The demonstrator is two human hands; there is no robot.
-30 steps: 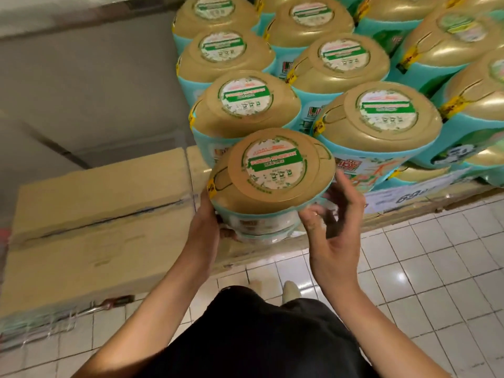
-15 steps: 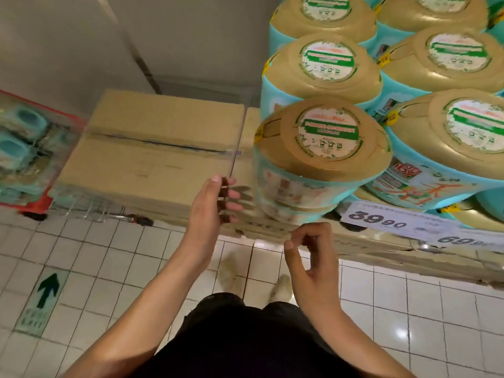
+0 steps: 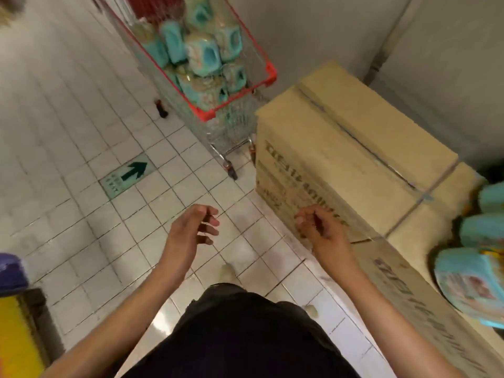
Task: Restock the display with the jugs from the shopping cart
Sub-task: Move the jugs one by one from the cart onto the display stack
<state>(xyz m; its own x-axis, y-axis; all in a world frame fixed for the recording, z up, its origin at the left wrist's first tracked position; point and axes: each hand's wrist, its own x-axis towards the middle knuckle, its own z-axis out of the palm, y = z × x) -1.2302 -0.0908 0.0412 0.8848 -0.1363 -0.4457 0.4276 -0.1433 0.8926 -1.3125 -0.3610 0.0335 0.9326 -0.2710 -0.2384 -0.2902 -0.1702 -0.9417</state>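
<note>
The left hand point(image 3: 193, 227) and right hand point(image 3: 324, 231) hung apart and empty, fingers loosely curled. Blur smeared the print on the cardboard box point(image 3: 341, 148) beside them. Teal jugs point(image 3: 201, 53), labels unreadable, lay heaped in the red-rimmed shopping cart point(image 3: 268, 75) beyond. The frame's right edge cut off the display jugs point(image 3: 474, 279).

White tiled floor point(image 3: 81, 118), glossy; green arrow sticker point(image 3: 128, 175) at 9 o'clock. Grey wall point(image 3: 327, 28) at 1 o'clock.

Glossy white tile floor point(image 3: 81, 110), matt brown cardboard boxes point(image 3: 354, 148), wire-metal shopping cart point(image 3: 231, 126) with red plastic trim, shiny teal plastic jugs point(image 3: 203, 54).
</note>
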